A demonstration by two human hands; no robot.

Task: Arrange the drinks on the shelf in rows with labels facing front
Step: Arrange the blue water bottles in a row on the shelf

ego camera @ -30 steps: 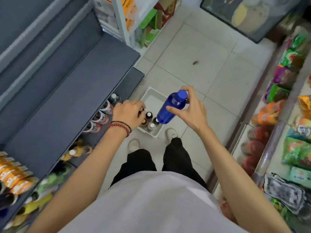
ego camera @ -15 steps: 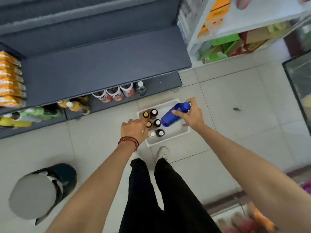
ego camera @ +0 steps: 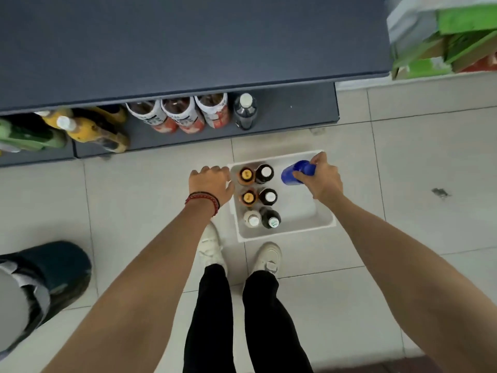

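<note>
Lower vs 0.5 s ago: blue bottle (ego camera: pixel 293 175), gripped by R hand (ego camera: pixel 324 182) over white bin (ego camera: pixel 285 234); L hand (ego camera: pixel 208 183) curled at rim, grip unclear.

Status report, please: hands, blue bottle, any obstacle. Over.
Right hand grips blue bottle over white bin. Left hand at bin's left rim, grip unclear. Six bottles in bin, apart from blue one.

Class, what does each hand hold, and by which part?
The right hand grips the blue bottle by its top end. The left hand is at the left rim of the white bin; a grip cannot be told.
</note>
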